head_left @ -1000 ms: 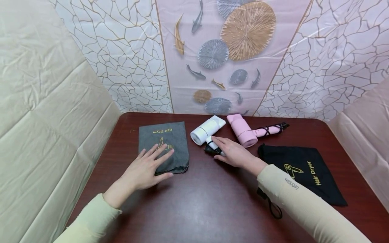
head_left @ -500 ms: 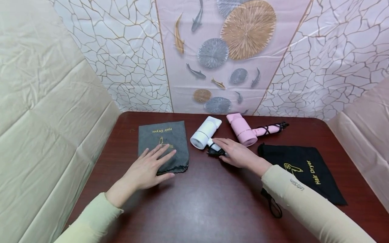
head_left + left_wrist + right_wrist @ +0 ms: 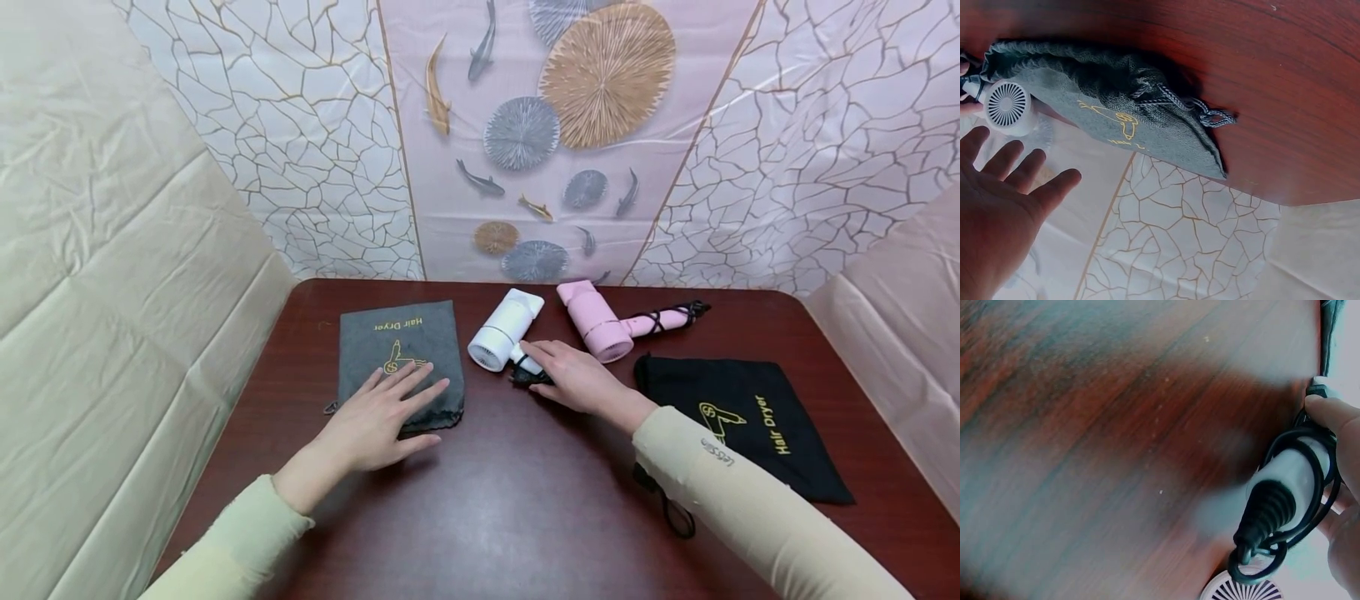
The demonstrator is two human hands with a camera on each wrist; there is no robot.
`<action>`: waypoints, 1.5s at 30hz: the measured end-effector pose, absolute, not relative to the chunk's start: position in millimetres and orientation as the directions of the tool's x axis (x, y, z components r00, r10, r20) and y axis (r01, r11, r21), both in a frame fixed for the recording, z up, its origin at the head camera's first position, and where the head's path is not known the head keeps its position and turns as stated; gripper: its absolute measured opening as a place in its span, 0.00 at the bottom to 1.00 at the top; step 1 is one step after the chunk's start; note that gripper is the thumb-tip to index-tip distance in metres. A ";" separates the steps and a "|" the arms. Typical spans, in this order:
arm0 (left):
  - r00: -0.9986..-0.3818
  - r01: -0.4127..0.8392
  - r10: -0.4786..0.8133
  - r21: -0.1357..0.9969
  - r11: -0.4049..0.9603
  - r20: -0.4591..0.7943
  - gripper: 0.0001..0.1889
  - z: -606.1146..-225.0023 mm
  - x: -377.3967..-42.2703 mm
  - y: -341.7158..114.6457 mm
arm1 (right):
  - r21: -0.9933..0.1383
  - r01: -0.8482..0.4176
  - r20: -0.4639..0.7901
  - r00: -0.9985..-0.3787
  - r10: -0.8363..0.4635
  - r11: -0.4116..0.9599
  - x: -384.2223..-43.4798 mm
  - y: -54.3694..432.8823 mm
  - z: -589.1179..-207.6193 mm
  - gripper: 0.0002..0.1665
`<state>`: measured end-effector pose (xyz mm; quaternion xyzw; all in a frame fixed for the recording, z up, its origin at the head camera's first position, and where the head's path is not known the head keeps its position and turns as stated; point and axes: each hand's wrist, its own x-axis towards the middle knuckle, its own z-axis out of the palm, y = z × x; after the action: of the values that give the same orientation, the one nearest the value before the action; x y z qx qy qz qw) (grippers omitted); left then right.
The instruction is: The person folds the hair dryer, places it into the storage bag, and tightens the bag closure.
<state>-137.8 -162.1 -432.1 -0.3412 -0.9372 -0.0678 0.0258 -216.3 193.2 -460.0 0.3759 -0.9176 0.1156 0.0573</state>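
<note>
In the head view, a white hair dryer (image 3: 504, 328) lies on the table with its nozzle toward the back wall. My right hand (image 3: 579, 377) grips its handle; the right wrist view shows the thumb and fingers around the white handle (image 3: 1288, 475), which is wrapped in black cord (image 3: 1316, 481). A grey drawstring bag (image 3: 408, 329), printed in gold with "Hair Dryer", lies flat on the left. Over its near part, my left hand (image 3: 375, 421) hovers with spread fingers, holding nothing, and hides that part of the print.
A pink hair dryer (image 3: 596, 323) with its cord wound round the handle lies right of the white one. A black "Hair Dryer" bag (image 3: 765, 433) lies at the right, partly under my right sleeve. Fabric walls enclose the table (image 3: 480, 517).
The white dryer has swung so its nozzle points straighter toward the back wall, my right hand still on its handle. My left hand has shifted slightly right over the grey bag.
</note>
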 end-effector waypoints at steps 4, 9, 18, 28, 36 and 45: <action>-0.752 0.659 0.653 0.109 0.744 0.084 0.40 -432.1 -136.6 -160.4 | -0.178 -0.704 0.192 -0.710 -0.678 0.687 -215.5 196.2 -462.4 0.42; -0.741 0.672 0.667 0.106 0.733 0.078 0.39 -431.7 -135.9 -159.3 | -0.201 -0.707 0.185 -0.707 -0.683 0.678 -211.8 200.9 -461.7 0.41; -0.721 0.693 0.688 0.091 0.716 0.082 0.40 -430.8 -136.0 -159.3 | -0.247 -0.714 0.170 -0.698 -0.696 0.655 -201.3 210.3 -453.8 0.40; -0.718 0.696 0.692 0.058 0.716 0.071 0.40 -426.5 -133.6 -164.2 | -0.243 -0.787 0.168 -0.610 -0.774 0.567 -182.6 221.0 -437.5 0.41; -0.713 0.700 0.697 0.046 0.712 0.073 0.39 -424.9 -134.2 -166.1 | -0.224 -0.818 0.156 -0.566 -0.809 0.529 -169.7 227.1 -437.5 0.39; -0.688 0.725 0.720 0.029 0.689 0.088 0.39 -424.3 -133.2 -163.9 | -0.240 -0.857 0.186 -0.501 -0.845 0.456 -160.5 236.8 -445.9 0.39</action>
<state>-133.2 -163.9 -424.3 -0.3934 -0.9182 -0.0306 0.0350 -160.5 236.8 -445.9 0.4991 -0.8529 0.1521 0.0199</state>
